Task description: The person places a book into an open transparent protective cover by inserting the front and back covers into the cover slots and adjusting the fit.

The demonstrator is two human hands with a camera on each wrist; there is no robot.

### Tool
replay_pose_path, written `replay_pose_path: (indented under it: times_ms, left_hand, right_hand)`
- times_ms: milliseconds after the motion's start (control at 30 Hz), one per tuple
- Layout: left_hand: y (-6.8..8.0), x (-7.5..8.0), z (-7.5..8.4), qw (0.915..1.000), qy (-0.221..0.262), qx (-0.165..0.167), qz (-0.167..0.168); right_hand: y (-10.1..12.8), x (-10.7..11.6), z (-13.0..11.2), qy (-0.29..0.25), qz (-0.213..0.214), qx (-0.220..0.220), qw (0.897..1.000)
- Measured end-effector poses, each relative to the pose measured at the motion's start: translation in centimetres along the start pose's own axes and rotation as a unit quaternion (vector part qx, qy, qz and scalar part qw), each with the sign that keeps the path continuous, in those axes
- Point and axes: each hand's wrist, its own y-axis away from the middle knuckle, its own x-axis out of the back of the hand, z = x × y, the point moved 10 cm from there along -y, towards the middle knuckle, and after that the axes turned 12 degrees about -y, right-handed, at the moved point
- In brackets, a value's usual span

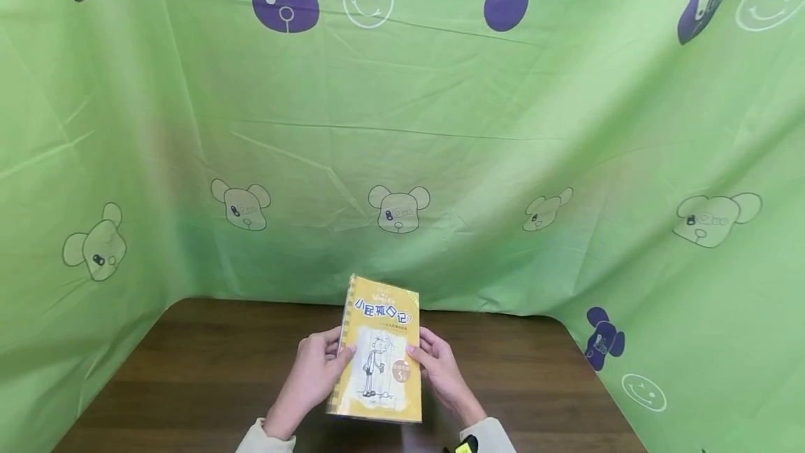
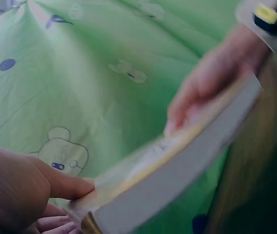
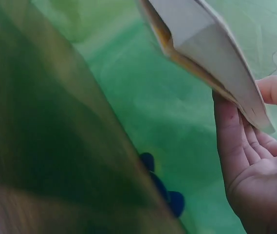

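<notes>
A yellow paperback book (image 1: 379, 348) with a cartoon figure and blue Chinese title on its cover is held closed above the wooden table (image 1: 207, 376), cover up. My left hand (image 1: 311, 374) grips its left, spine side, thumb on the cover. My right hand (image 1: 440, 368) grips the right edge, thumb on top. In the left wrist view the book (image 2: 177, 175) shows its white page block, with the left hand's thumb (image 2: 63, 185) on it and the right hand (image 2: 211, 83) across. In the right wrist view the book's corner (image 3: 211, 53) rests against the right hand's fingers (image 3: 230, 141).
A green cloth (image 1: 440, 145) printed with purple and pale bear figures and smiley faces hangs as a backdrop behind and on both sides of the table. The dark wooden tabletop lies under the hands. A yellow-and-black device (image 1: 464, 447) sits on the right wrist.
</notes>
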Motion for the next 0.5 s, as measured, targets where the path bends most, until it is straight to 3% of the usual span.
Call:
replay_pose_path:
  times_ms: [233,333,500]
  left_hand:
    - [-0.1,-1.4,-2.5,0.9973,-0.073,0.009,-0.001]
    - [0.2,-2.1,-4.2,0.9961,-0.082,0.022,-0.025]
    - [0.8,-3.6,-7.0,0.9935,-0.034,0.054,-0.095]
  right_hand:
    - [0.9,1.6,-0.9,0.082,0.062,0.000,0.995]
    - [1.3,1.6,-0.5,0.114,0.055,-0.012,0.992]
    - [1.9,1.5,0.4,0.154,0.032,-0.020,0.987]
